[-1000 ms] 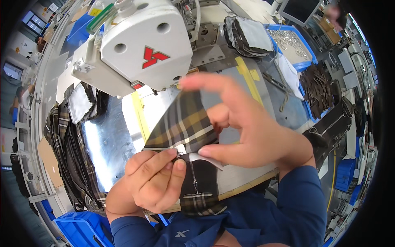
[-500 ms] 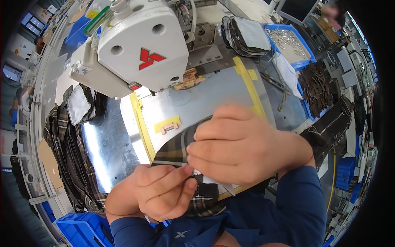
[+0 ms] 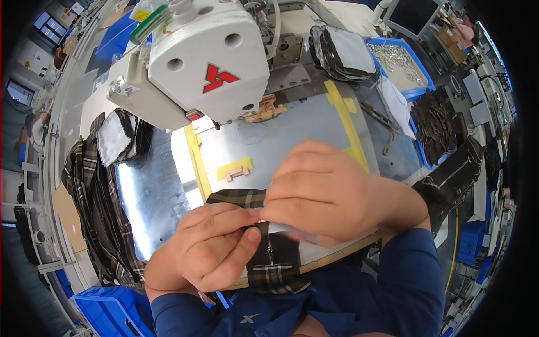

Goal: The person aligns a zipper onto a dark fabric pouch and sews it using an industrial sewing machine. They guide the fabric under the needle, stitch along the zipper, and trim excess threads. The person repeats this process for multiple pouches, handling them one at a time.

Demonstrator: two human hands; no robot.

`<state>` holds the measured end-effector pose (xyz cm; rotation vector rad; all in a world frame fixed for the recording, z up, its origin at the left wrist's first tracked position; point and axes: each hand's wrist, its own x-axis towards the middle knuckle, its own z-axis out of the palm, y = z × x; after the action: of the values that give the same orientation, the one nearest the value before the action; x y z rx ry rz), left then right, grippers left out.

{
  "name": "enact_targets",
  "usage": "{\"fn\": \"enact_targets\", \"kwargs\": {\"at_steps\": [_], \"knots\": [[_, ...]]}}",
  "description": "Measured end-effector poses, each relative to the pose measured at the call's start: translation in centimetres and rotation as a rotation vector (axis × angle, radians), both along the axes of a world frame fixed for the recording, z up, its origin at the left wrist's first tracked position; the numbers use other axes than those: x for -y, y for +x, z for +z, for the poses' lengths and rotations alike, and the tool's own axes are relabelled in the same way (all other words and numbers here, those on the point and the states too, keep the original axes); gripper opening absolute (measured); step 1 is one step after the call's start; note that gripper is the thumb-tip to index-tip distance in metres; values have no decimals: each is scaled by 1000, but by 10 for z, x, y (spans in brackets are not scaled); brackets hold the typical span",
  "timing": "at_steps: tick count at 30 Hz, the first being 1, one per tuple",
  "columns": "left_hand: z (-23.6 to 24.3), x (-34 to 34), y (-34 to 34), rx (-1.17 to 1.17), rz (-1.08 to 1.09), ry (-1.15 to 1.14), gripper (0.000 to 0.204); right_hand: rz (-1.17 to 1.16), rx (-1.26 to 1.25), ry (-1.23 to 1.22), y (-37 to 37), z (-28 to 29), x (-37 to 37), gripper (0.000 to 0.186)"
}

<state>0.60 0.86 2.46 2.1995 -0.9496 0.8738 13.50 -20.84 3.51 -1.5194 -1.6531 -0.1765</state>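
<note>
Left hand [image 3: 216, 244] has the plaid fabric [image 3: 275, 275] pinched on the near side, right hand [image 3: 325, 194] curled over it, though honestly can't tell what that one's gripping.

Your left hand [image 3: 210, 247] reaches inward from the lower left, with the forearm [image 3: 164, 268] slanting up. Its thumb [image 3: 247, 242] and index finger [image 3: 233, 219] make a narrow pinch. Your right hand [image 3: 323, 194] comes from the right, wrist [image 3: 400, 202] at the outer side, back of the hand upward, fingers curled toward the left hand. The right thumb is hidden. Both hands' fingertips are very near or touching.
</note>
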Motion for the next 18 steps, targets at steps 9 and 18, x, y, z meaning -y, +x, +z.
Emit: {"fn": "enact_targets", "kwargs": {"at_steps": [9, 18], "knots": [[35, -22, -3, -266, 77, -245, 26, 29, 170, 115, 0, -1, 1, 22], [30, -10, -4, -287, 147, -197, 16, 59, 157, 121, -4, -1, 1, 18]]}}
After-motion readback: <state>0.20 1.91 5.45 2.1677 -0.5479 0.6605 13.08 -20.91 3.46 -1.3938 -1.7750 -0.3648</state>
